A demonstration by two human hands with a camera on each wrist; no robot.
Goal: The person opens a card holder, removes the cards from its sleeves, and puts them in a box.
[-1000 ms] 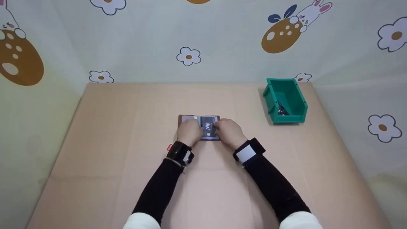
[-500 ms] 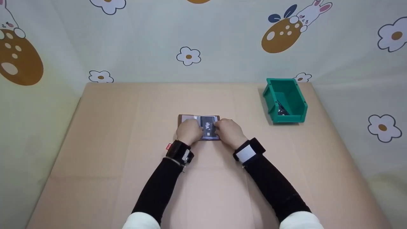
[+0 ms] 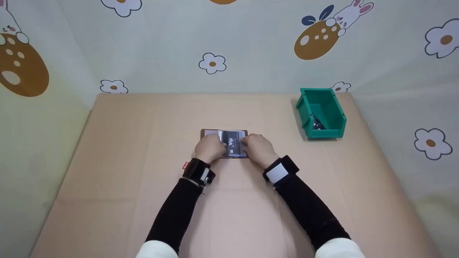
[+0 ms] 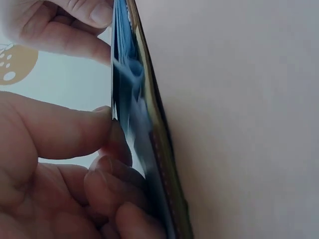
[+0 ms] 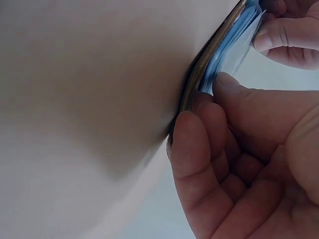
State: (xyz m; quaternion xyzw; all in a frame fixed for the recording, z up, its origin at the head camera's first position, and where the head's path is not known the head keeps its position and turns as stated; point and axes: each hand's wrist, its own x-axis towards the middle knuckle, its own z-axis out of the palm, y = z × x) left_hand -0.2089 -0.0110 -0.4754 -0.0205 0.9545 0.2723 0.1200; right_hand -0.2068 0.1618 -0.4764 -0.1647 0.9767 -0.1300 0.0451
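Observation:
An open brown card holder point(image 3: 203, 132) with clear plastic sleeves point(image 5: 212, 69) lies on the table in front of me, in the middle of the head view. A dark card marked "Vip" point(image 3: 231, 141) shows at its right half. My left hand point(image 3: 209, 147) pinches the card's left edge between thumb and forefinger; its other fingers lie curled over the holder's left leaf, seen in the left wrist view. My right hand point(image 3: 260, 148) grips the holder's right edge, thumb on the sleeves and fingers along the brown cover.
A green plastic bin point(image 3: 324, 133) stands at the table's back right, with a dark item point(image 3: 318, 123) inside it. The brown table point(image 3: 143, 179) is bounded by a patterned curtain point(image 3: 161, 46) behind and at both sides.
My left hand has shifted a little to the left, and the "Vip" card has slid left with it. The right hand and the card holder have stayed in place.

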